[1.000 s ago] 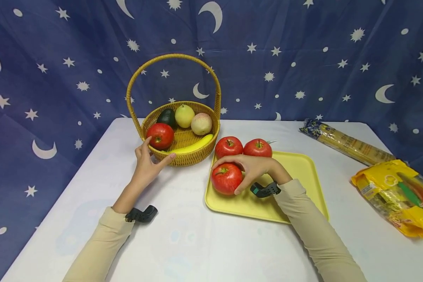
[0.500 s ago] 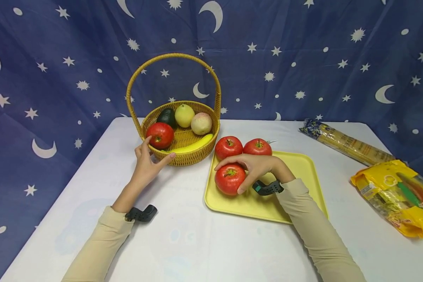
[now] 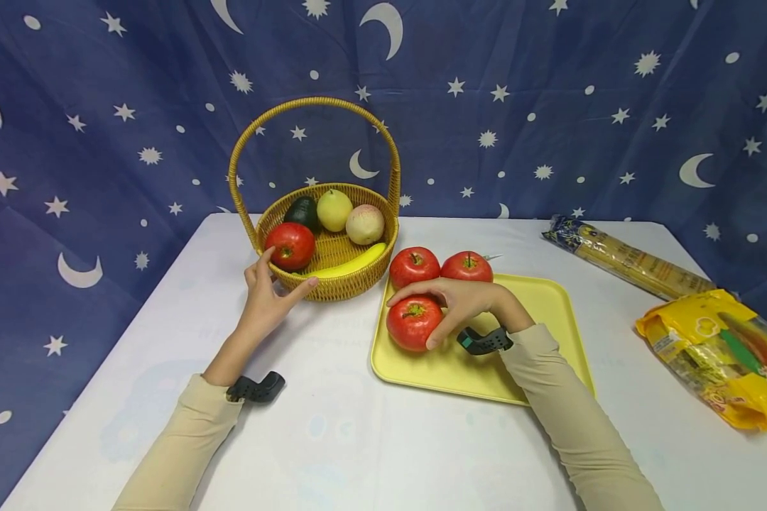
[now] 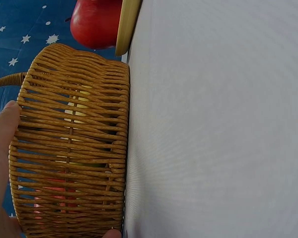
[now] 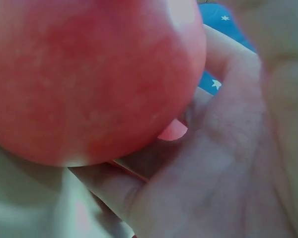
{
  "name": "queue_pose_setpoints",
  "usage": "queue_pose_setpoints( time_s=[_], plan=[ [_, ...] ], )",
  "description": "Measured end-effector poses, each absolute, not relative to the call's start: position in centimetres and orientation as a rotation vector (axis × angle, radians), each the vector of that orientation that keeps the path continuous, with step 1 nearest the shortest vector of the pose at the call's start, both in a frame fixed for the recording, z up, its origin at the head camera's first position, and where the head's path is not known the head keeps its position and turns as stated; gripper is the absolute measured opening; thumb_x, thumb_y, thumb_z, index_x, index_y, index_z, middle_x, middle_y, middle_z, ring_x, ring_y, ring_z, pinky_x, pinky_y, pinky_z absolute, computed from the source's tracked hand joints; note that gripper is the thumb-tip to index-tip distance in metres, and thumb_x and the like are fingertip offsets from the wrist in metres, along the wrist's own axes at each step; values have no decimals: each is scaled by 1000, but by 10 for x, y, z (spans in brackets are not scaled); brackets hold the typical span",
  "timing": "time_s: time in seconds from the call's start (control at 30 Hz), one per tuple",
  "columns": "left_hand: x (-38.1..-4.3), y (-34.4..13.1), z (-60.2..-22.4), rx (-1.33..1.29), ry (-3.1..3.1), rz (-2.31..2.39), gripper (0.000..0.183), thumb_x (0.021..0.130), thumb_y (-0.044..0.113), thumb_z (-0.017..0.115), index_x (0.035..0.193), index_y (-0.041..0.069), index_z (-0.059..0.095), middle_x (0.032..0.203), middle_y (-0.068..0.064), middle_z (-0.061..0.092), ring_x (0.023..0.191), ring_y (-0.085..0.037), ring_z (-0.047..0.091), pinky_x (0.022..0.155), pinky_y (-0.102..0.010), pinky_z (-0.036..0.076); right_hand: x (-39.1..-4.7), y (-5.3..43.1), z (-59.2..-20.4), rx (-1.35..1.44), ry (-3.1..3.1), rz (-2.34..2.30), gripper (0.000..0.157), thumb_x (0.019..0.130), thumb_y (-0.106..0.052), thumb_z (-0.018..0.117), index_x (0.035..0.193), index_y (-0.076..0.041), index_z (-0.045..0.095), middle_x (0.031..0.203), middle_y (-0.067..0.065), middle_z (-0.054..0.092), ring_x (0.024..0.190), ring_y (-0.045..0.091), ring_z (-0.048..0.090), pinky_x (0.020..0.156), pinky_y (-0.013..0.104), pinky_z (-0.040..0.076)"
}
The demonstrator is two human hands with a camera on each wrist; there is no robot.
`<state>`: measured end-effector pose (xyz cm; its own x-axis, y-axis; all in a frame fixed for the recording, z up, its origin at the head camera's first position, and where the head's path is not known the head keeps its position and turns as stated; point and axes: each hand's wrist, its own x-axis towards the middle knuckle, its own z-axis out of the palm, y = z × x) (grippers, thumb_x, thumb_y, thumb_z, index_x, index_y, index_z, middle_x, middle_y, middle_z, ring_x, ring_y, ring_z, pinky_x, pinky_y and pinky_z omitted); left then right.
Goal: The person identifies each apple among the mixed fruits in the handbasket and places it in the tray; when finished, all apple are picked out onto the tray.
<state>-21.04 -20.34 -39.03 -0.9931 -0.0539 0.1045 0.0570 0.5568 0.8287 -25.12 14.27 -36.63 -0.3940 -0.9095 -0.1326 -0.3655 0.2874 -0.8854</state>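
My left hand (image 3: 265,305) grips the near left rim of a wicker basket (image 3: 339,287), fingers at the red apple's side and thumb along the front. Inside the basket lie a red apple (image 3: 290,247), an avocado (image 3: 303,213), a pale yellow-green pear (image 3: 335,211), a peach (image 3: 365,224) and a banana (image 3: 348,264). The left wrist view shows the woven wall (image 4: 72,148) close up. On the yellow tray (image 3: 537,298), my right hand (image 3: 466,301) curls its fingers and thumb round another red apple (image 3: 414,325); the right wrist view shows that apple (image 5: 94,79) large.
Two more red apples, one on the left (image 3: 415,267) and one on the right (image 3: 467,266), sit at the tray's far left edge. A long noodle-like packet (image 3: 633,259) and a yellow bag (image 3: 722,355) lie on the right. A blue star-patterned cloth (image 3: 550,106) hangs behind.
The apple in my right hand has turned and shifted slightly right, then a little back left. My left hand and the basket have stayed still.
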Motion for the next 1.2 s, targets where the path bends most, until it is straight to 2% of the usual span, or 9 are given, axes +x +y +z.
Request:
queue_pose_setpoints(
  time_s=[0.3, 0.7, 0.9, 1.07, 1.2],
  plan=[
    [-210, -203, -389, 6, -2671, -1434, 100, 87, 43, 71, 156, 11, 5, 148, -26, 7, 135, -45, 32, 108, -56, 34, -248, 139, -366, -1137, 1978, -1058, 75, 77, -18, 84, 142, -13, 47, 139, 5, 48, 129, 25, 43, 103, 42, 44],
    [-210, -202, -389, 0, -2660, -1433, 101, 87, 43, 72, 156, 9, 6, 148, -27, 7, 135, -45, 33, 109, -56, 34, -249, 139, -367, -1150, 1981, -1037, 75, 78, -19, 83, 143, -14, 45, 140, 5, 47, 129, 25, 43, 103, 42, 44],
    [-209, -202, -388, 3, -2663, -1434, 100, 87, 43, 71, 156, 10, 6, 148, -27, 7, 135, -45, 33, 108, -56, 34, -247, 140, -363, -1154, 1978, -1078, 76, 78, -16, 83, 144, -9, 45, 142, 8, 47, 130, 26, 43, 105, 44, 41],
    [-209, -202, -388, 10, -2663, -1435, 99, 87, 42, 71, 155, 10, 7, 147, -26, 8, 135, -44, 33, 109, -55, 33, -248, 142, -360, -1182, 1949, -1136, 74, 78, -12, 83, 142, -4, 45, 142, 12, 48, 133, 26, 43, 112, 41, 35],
    [-209, -202, -388, 12, -2669, -1435, 99, 88, 41, 71, 156, 10, 6, 147, -27, 7, 134, -44, 32, 109, -55, 33, -249, 143, -359, -1217, 1904, -1195, 72, 80, -7, 81, 141, 4, 44, 143, 20, 46, 136, 28, 41, 114, 39, 32]
  ],
)
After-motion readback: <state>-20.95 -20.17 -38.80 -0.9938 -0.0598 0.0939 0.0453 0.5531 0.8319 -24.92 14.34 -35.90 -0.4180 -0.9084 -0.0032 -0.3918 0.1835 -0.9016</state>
